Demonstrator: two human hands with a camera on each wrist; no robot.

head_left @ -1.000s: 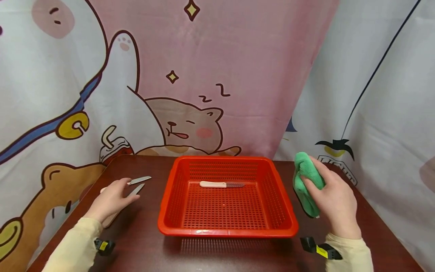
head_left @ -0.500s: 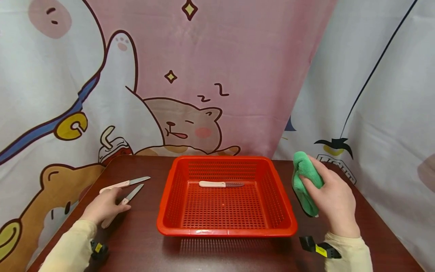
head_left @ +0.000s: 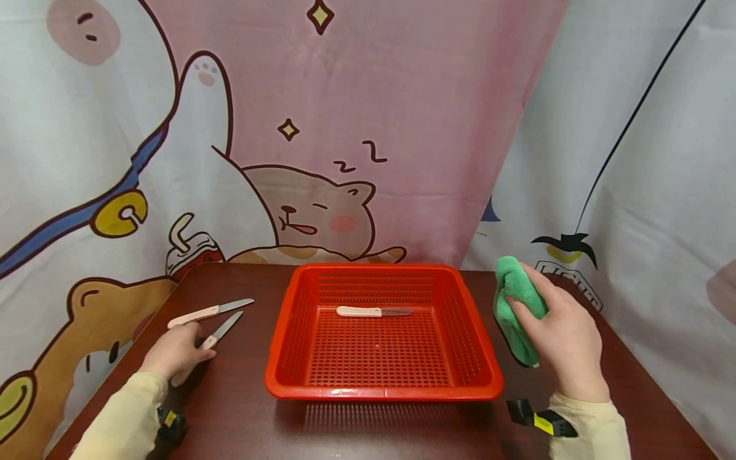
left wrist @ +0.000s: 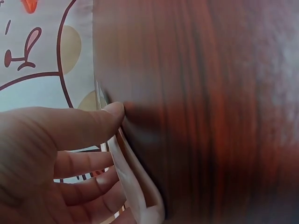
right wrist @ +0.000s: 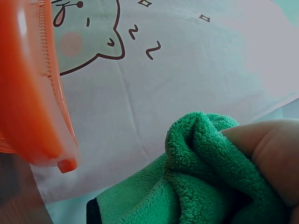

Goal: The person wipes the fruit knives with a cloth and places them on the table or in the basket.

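Observation:
My left hand (head_left: 174,352) is at the nearer of two folding knives on the left of the table. Its thumb and fingers pinch the slotted pale handle (left wrist: 133,179), seen close up in the left wrist view. That knife's blade (head_left: 229,324) is unfolded and points away to the right. Just beyond lies the second folding knife (head_left: 198,314), also opened, with a pale handle. Over the right of the table my right hand (head_left: 569,342) grips a bunched green cloth (head_left: 520,316); its fluffy folds fill the lower part of the right wrist view.
A red perforated plastic basket (head_left: 384,392) stands mid-table, between the hands. Inside it lies another pale-handled knife (head_left: 359,312) with a patterned blade. Behind the dark wooden table (head_left: 241,415) hangs a printed cartoon curtain (head_left: 425,128).
My left hand has drawn back and to the left from the blades onto the nearer knife's handle, and its fingers have closed in. The right hand with the cloth has stayed nearly still.

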